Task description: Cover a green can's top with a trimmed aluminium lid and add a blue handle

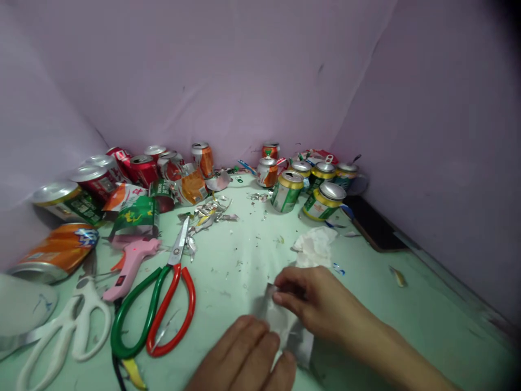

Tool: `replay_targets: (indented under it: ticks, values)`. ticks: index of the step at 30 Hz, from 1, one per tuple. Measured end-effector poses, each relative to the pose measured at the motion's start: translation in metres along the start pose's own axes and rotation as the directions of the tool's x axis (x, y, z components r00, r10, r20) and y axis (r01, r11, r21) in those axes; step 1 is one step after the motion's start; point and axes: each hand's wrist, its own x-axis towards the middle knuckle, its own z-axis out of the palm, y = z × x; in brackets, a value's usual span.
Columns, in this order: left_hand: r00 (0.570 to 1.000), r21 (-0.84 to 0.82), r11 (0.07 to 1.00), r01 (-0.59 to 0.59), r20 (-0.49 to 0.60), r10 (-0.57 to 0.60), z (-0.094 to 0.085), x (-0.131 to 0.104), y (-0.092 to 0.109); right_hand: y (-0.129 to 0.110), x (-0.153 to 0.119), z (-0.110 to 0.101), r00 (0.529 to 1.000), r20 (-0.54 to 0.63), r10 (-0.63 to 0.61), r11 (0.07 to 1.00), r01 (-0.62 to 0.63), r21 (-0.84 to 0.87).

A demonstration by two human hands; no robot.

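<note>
A silvery metal sheet (300,345) lies low at the centre, on the pale green table. My right hand (311,298) pinches its upper edge between thumb and fingers. At the sheet's left side is my left hand (248,358), its fingers bent close together and touching the sheet; its thumb is out of sight, so its hold is unclear. Red-and-green-handled scissors (175,266) rest to the left, blades pointing away. Just beyond my right hand sits a crumpled white tissue (315,244).
White-handled scissors (67,326), a pink glue gun (132,263) and an orange can (61,250) are at left. Metal scraps (209,212) lie mid-table. More cans stand along the back, including a green can (287,191). A dark phone (376,225) lies at right.
</note>
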Motion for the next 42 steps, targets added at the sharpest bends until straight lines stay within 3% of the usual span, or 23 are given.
replay_targets:
  ticks: [4, 8, 11, 14, 15, 17, 20, 23, 27, 28, 31, 34, 35, 37, 39, 42]
  values:
    - [0.995, 0.031, 0.999, -0.032, 0.099, 0.029, 0.025, -0.007, 0.017, -0.009, 0.002, 0.012, 0.998, -0.044, -0.041, 0.996, 0.037, -0.076]
    - [0.982, 0.104, 0.993, -0.051, 0.186, 0.031, 0.036, -0.017, 0.022, -0.011, 0.001, 0.015, 0.993, -0.058, -0.103, 0.987, 0.095, -0.128]
    - [0.963, 0.127, 0.985, -0.117, 0.258, 0.081, 0.037, -0.019, 0.020, -0.004, 0.000, -0.004, 0.977, -0.161, -0.141, 0.989, 0.131, -0.072]
    - [0.952, 0.133, 0.980, -0.149, 0.288, 0.105, 0.036, -0.018, 0.018, 0.011, 0.002, -0.037, 0.908, -0.420, -0.002, 0.999, -0.015, -0.038]
    - [0.952, 0.132, 0.980, -0.148, 0.288, 0.105, 0.036, -0.017, 0.018, 0.016, 0.002, -0.047, 0.889, -0.457, 0.030, 0.995, -0.069, -0.069]
    - [0.954, 0.130, 0.982, -0.139, 0.282, 0.098, 0.036, -0.017, 0.018, 0.025, 0.006, -0.060, 0.910, -0.409, 0.067, 0.971, -0.153, -0.182]
    - [0.958, 0.146, 0.980, -0.133, 0.274, 0.089, 0.036, -0.017, 0.020, 0.031, 0.013, -0.060, 0.972, -0.234, 0.032, 0.924, -0.118, -0.365]
    - [0.956, 0.157, 0.979, -0.127, 0.284, 0.079, 0.036, -0.018, 0.022, 0.023, 0.023, -0.047, 0.985, -0.170, -0.017, 0.891, -0.062, -0.450]
    - [0.953, 0.159, 0.981, -0.112, 0.298, 0.060, 0.035, -0.019, 0.024, -0.006, 0.039, -0.020, 0.987, -0.076, -0.141, 0.904, 0.098, -0.416]
    - [0.952, 0.159, 0.981, -0.107, 0.300, 0.055, 0.035, -0.019, 0.024, -0.013, 0.043, -0.012, 0.981, -0.031, -0.194, 0.907, 0.167, -0.387]
    - [0.954, 0.137, 0.987, -0.081, 0.297, 0.037, 0.035, -0.021, 0.023, -0.034, 0.053, 0.014, 0.897, 0.122, -0.425, 0.838, 0.441, -0.322]
    - [0.961, 0.111, 0.992, -0.055, 0.276, 0.022, 0.038, -0.023, 0.023, -0.046, 0.062, 0.025, 0.815, 0.265, -0.516, 0.691, 0.578, -0.434]
    - [0.964, 0.115, 0.992, -0.056, 0.265, 0.024, 0.039, -0.023, 0.022, -0.047, 0.065, 0.024, 0.809, 0.279, -0.518, 0.657, 0.585, -0.476]
    - [0.969, 0.138, 0.987, -0.077, 0.245, 0.041, 0.040, -0.024, 0.022, -0.045, 0.072, 0.013, 0.843, 0.226, -0.488, 0.645, 0.523, -0.557]
    - [0.972, 0.159, 0.982, -0.102, 0.225, 0.065, 0.041, -0.025, 0.023, -0.037, 0.079, -0.003, 0.918, 0.077, -0.390, 0.708, 0.352, -0.612]
    - [0.975, 0.163, 0.982, -0.099, 0.215, 0.063, 0.040, -0.025, 0.023, -0.016, 0.086, -0.029, 0.958, -0.065, -0.278, 0.774, 0.183, -0.607]
